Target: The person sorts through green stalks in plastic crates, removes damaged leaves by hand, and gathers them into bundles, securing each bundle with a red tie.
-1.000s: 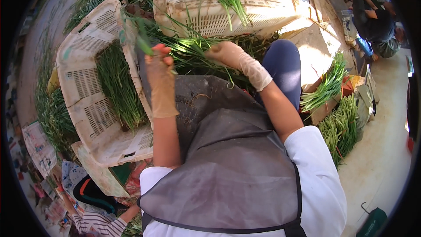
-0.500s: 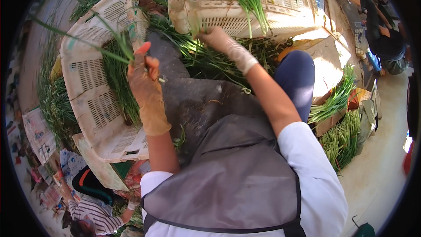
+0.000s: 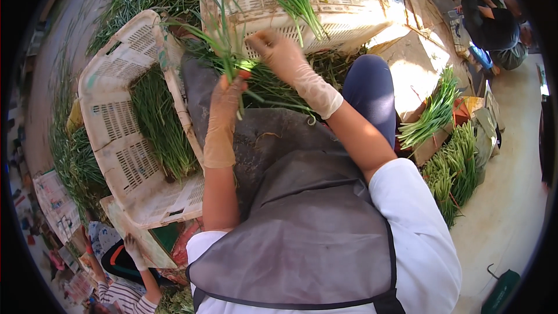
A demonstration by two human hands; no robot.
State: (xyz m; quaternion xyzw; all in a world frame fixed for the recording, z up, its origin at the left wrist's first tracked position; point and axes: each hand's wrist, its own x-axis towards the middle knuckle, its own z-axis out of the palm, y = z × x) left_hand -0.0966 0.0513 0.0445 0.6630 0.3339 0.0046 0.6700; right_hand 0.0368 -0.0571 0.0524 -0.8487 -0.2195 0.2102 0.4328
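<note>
My left hand, in a thin pale glove, is closed around a few chive stalks. Their leaves fan upward and their lower ends poke out below the fingers. Just to the right and slightly higher is my right hand, also gloved. Its fingers are curled together, partly blurred, and whatever may be in them is hidden. Beneath both hands more loose chives lie across the dark apron on my lap.
At left a tilted white plastic crate holds chives. An upturned crate ahead carries a small bunch. Tied bundles lie at right. A heap of greens is far left. Other people sit lower left and upper right.
My left hand has moved right with the chive stalks, which now point more upright. My right hand stays close by, its fingers nearer the stalks. The view has shifted slightly.
</note>
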